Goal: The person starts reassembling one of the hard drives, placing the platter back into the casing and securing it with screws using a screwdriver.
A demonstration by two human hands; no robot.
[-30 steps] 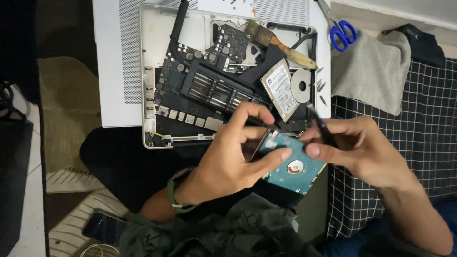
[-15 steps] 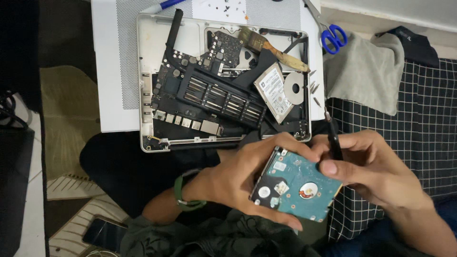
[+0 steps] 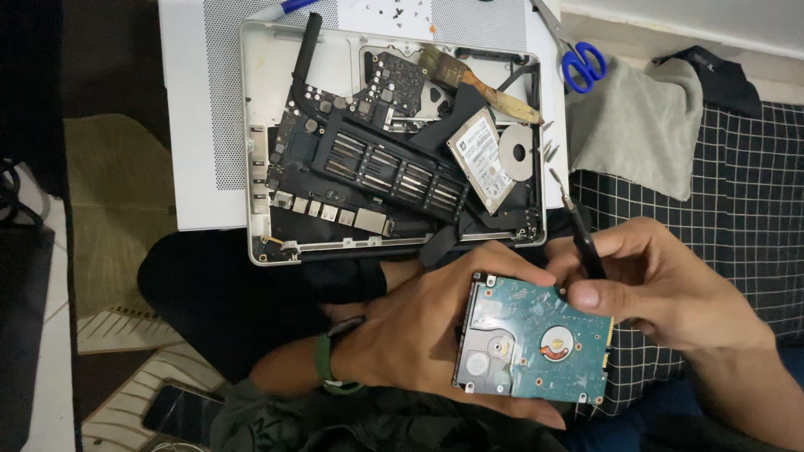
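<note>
Hands meet low in the head view: the left hand (image 3: 419, 335) cups a bare hard drive with a teal circuit board (image 3: 536, 347) from beneath, board side up, fingers wrapped round its edges. Just beside it, the right hand (image 3: 670, 293) pinches a slim black screwdriver (image 3: 582, 238), thumb resting on the drive's upper right corner — tip pointing up and away from the board. Above them an opened silver laptop shell (image 3: 260, 142) lies on a white perforated panel (image 3: 201, 100). Inside the shell sit a dark logic board (image 3: 368, 167), a second silver-labelled hard drive (image 3: 481, 159) tilted in its bay, and a wooden-handled brush (image 3: 481, 84) lying across the top. Blue-handled scissors (image 3: 584, 65) rest on a grey cloth (image 3: 645, 125) to the right — off the panel.
</note>
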